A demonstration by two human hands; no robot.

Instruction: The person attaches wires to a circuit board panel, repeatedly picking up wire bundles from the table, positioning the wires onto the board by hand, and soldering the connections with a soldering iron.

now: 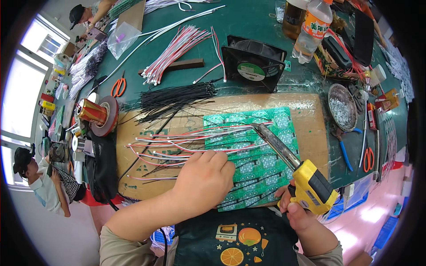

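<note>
My right hand [297, 208] is wrapped round the yellow and black grip of a soldering gun [313, 188]. Its long metal barrel points up and left, with the tip over the upper part of a green circuit board panel [279, 166]. Over the panel's left edge, my left hand [206, 173] is closed with the fingers curled under; its fingertips and whatever they hold are hidden. Thin red and white wires [177, 137] with small white connectors run from the cardboard [310, 111] onto the panel, some passing beside or under my left fingers. Black wires also lie across the panel.
Beyond the cardboard are a black wire bundle [177, 99], a red-white wire bundle [177, 53], a black fan [255, 62] and bottles [313, 29]. A solder spool [106, 117] stands left; a metal dish [342, 106] and blue-handled pliers [345, 153] lie right. Other people sit leftward.
</note>
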